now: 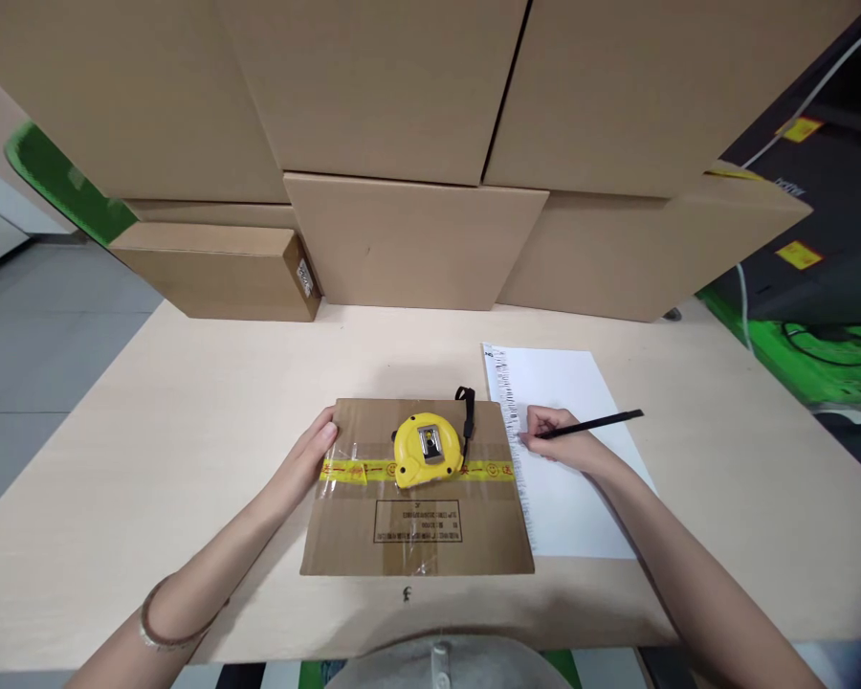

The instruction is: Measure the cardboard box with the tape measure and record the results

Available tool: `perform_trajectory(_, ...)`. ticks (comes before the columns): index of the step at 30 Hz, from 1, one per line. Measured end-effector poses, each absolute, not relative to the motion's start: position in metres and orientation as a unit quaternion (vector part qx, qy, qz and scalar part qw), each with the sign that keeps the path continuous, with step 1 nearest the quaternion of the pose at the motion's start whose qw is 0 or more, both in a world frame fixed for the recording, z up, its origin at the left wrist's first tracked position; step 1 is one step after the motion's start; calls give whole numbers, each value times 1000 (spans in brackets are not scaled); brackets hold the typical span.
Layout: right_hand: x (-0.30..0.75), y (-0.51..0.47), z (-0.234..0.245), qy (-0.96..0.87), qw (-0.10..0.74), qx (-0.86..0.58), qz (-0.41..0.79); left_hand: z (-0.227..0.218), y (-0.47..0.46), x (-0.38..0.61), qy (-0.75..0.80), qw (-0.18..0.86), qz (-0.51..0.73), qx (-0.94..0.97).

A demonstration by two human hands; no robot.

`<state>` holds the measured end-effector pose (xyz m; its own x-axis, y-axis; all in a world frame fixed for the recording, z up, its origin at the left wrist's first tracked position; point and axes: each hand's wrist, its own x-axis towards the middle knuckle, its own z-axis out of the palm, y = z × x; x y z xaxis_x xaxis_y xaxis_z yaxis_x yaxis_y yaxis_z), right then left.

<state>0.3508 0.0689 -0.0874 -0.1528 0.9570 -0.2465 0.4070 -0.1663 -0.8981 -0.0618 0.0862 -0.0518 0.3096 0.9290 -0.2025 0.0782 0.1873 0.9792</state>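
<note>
A taped cardboard box [344, 536] lies flat near the front of the table, with yellow printed tape across it. On top of it rests a yellow tape measure [412, 450] with a black wrist strap. My left hand [316, 443] lies along the box's left edge, its fingers against the side and partly hidden. Just right of the box is a white sheet of paper [581, 517] with a column of small print or writing along its left side. My right hand [556, 438] is closed around a black pen [595, 423], its tip low at that column.
Large cardboard boxes [416, 244] stand along the table's back edge. A smaller, flat carton [215, 273] sits at the back left. Beyond the right edge is a dark machine [825, 230] with yellow labels, above a green surface [818, 359] with cables.
</note>
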Motion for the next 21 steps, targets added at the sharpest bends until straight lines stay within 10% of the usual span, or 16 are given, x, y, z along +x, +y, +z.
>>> perform_trajectory(21,347,69,-82,-576,273,-594,491,-52,86,-63,469,609,351,535)
